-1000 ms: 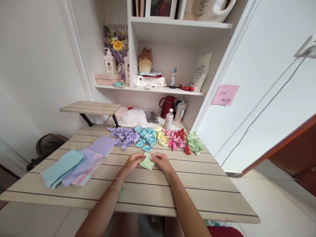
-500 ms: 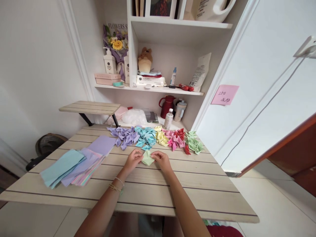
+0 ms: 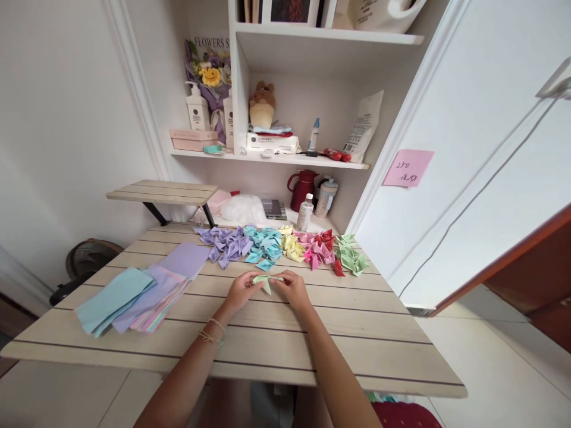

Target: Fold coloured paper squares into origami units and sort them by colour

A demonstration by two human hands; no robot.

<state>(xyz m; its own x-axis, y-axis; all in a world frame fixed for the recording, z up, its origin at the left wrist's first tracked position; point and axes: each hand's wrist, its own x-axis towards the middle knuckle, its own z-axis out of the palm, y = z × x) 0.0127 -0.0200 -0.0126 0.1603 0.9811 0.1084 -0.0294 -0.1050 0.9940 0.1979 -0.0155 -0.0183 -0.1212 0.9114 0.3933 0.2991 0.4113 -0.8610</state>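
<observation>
Between my two hands is a light green folded paper (image 3: 266, 285), with a flat top edge and a point hanging down. My left hand (image 3: 243, 290) pinches its left end. The right end is pinched by my right hand (image 3: 291, 288). Just beyond them lies a blue folded paper piece (image 3: 265, 265), close to a heap of blue folded pieces (image 3: 264, 243). Purple folded pieces (image 3: 225, 244) lie left of that heap. To the right are yellow pieces (image 3: 292, 246), pink and red pieces (image 3: 320, 248), and light green pieces (image 3: 351, 255).
Flat coloured paper sheets (image 3: 116, 300) are fanned out on the left of the slatted table (image 3: 357, 351). A small raised shelf (image 3: 163, 192) stands at the back left. A clear bottle (image 3: 305, 214) and a dark red jug (image 3: 303, 190) stand behind the heaps.
The light green paper has gone from a spread diamond facing me to a narrower shape with a flat top edge and a point below. Both hands still hold it in nearly the same spot.
</observation>
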